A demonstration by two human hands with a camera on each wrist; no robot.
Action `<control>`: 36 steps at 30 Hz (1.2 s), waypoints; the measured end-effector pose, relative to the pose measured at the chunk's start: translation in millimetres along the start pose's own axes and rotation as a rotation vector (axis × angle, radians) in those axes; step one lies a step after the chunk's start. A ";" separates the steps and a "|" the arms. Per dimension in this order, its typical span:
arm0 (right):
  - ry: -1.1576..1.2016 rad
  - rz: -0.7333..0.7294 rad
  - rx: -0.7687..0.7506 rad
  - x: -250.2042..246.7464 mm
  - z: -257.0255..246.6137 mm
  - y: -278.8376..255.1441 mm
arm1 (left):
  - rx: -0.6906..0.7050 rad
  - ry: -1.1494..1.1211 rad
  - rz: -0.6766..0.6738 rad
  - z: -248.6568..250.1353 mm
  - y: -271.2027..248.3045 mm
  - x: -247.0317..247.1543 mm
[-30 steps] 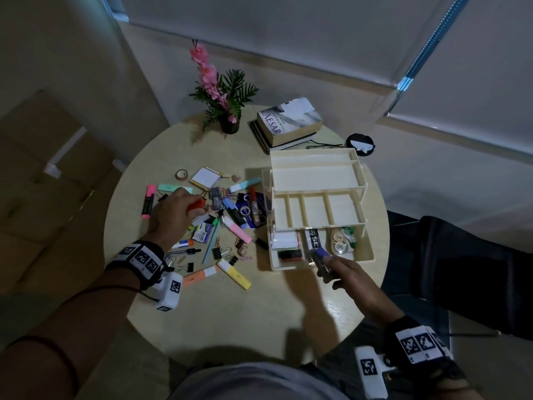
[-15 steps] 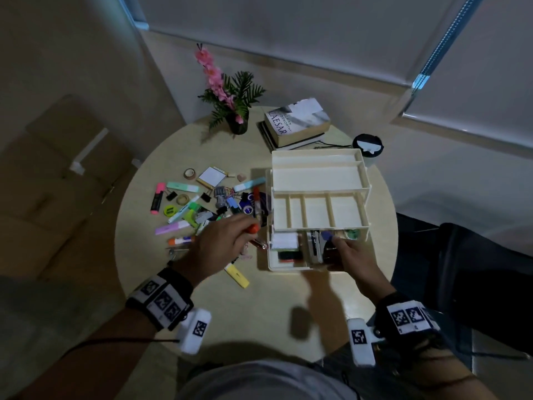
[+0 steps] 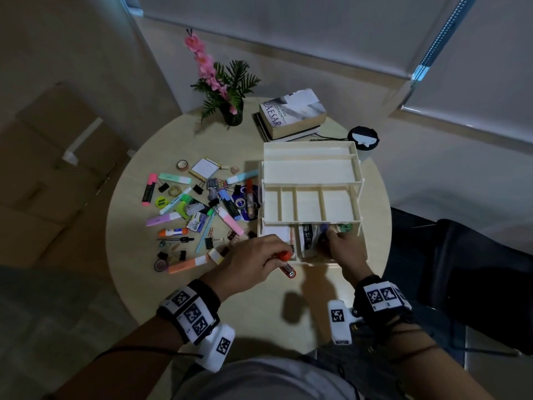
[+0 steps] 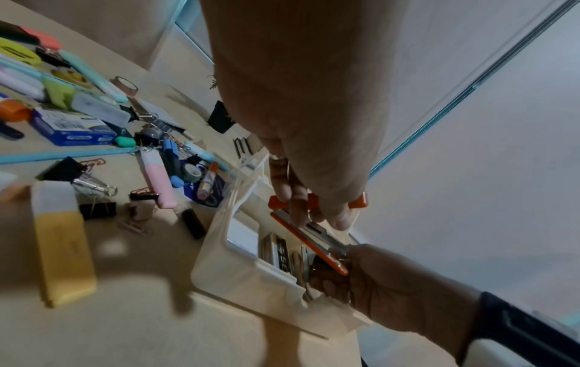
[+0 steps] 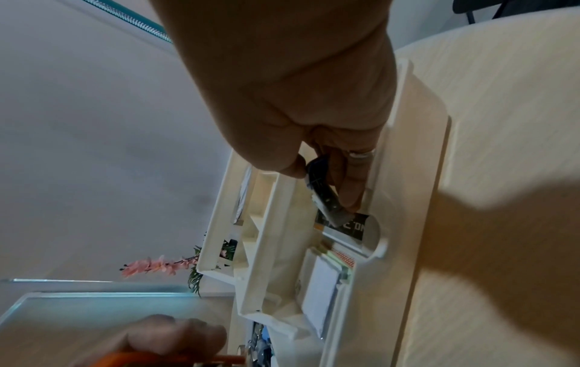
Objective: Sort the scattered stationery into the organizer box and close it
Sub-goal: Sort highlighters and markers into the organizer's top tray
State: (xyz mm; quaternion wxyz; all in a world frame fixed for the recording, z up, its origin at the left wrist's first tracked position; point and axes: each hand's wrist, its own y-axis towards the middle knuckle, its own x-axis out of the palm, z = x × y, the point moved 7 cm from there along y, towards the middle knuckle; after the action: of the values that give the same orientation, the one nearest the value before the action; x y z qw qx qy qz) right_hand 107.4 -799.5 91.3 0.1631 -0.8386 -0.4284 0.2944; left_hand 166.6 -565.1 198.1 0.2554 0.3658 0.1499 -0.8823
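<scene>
The cream tiered organizer box (image 3: 311,171) stands open at the table's right side, its upper trays swung back. My left hand (image 3: 277,261) grips an orange-and-silver tool (image 4: 309,238) at the front left corner of the bottom tray (image 4: 238,270). My right hand (image 3: 331,235) reaches into that tray and pinches a small dark blue-grey item (image 5: 323,191) between thumb and fingers, over a black-labelled pack (image 5: 351,227). A white notepad (image 5: 320,285) lies in the tray's left compartment. The scattered stationery (image 3: 199,209) lies left of the box.
Highlighters, binder clips, tape rolls and a glue stick (image 3: 173,232) crowd the table's left half. A potted plant (image 3: 230,111), stacked books (image 3: 291,114) and a black-lidded cup (image 3: 363,138) stand at the back. A dark chair (image 3: 461,255) sits at right.
My left hand has carried the orange tool from the pile across to the box's front. My right hand has moved forward into the bottom tray with the dark item.
</scene>
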 end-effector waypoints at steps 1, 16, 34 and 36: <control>-0.027 0.007 -0.008 1.1 -0.2 3.0 | -0.002 -0.003 -0.007 0.9 -0.7 1.4; -0.278 0.221 -0.089 0.9 -13.1 6.8 | -0.039 -0.012 -0.031 -10.6 -8.4 9.6; -0.529 0.238 -0.241 -14.5 -16.0 -4.8 | -0.004 -0.080 -0.016 12.7 5.9 3.0; -0.459 0.125 -0.339 -16.3 -23.1 -15.9 | 0.008 -0.080 0.014 23.7 15.7 6.6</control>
State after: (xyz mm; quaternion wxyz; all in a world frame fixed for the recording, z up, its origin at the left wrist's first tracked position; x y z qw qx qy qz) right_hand 104.7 -804.1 123.3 -0.0990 -0.7900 -0.4447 0.4103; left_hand 157.9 -591.0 208.4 0.2660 0.3321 0.1336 -0.8950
